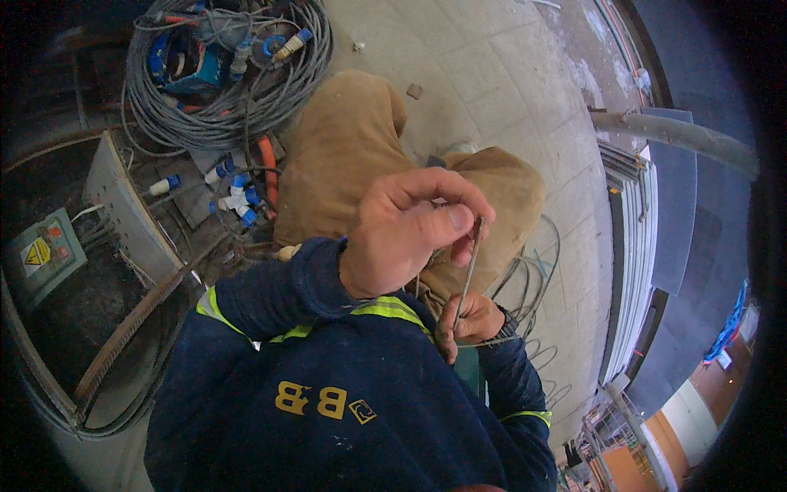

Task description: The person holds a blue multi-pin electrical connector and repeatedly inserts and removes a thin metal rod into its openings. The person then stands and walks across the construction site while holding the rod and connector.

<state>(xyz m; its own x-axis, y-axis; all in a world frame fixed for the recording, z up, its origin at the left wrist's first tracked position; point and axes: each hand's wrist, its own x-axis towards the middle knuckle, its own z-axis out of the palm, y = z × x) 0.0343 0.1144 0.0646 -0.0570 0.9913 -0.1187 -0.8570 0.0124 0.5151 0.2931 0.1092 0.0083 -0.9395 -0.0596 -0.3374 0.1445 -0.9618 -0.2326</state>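
Observation:
My left hand [414,230] is raised in front of my lap, thumb and fingers pinched on one end of a thin grey cable [468,275]. Below and to the right, my right hand [471,320] grips the same cable lower down, its fingers closed. The cable runs taut and nearly straight between the two hands. From my right hand a thin length continues sideways along my right sleeve [516,381]. Both hands hover over my bent legs in brown trousers [344,131]. The cable's tip at my left fingers is too small to make out.
A big coil of grey cable [295,98] with blue-and-white plugs lies at the far left. Nearer stand a metal frame [135,221] and a grey box with a yellow warning label [49,254]. Loose thin cable [533,303] loops on the tiled floor at right, near stacked panels [635,246].

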